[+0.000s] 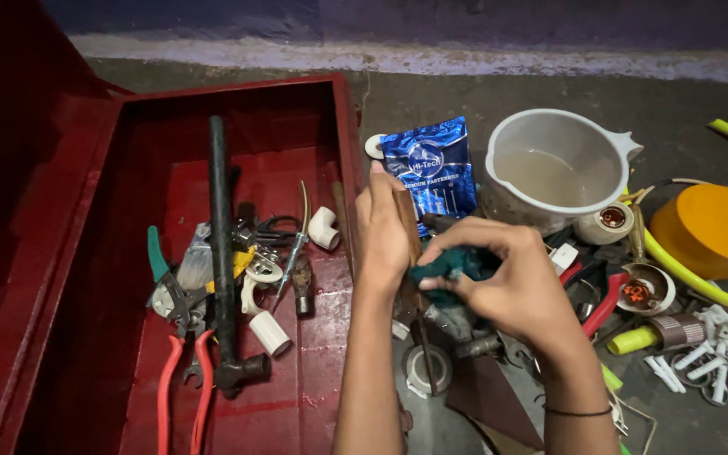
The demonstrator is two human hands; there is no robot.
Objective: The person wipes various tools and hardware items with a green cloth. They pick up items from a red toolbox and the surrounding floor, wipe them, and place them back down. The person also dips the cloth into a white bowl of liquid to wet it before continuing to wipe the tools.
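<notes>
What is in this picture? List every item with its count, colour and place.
toolbox: one, red, open, left half of view
hammer: one, black, lying lengthwise in the toolbox
pliers: one pair, red handles, toolbox bottom left
white pipe fittings: several, in the toolbox beside the hammer
foil packet: one, shiny blue, on the floor beyond the hands
bowl: one, white, holding cloudy liquid, right of the packet
hose: one, yellow-green, curving along the right
round lid: one, orange, far right
wall plugs: a heap, white, lower right
rusty tool: one, brown, upright in the left hand
cloth: one, dark teal, in the right hand
left hand: gripping the rusty tool
right hand: pressing the cloth to it
</notes>
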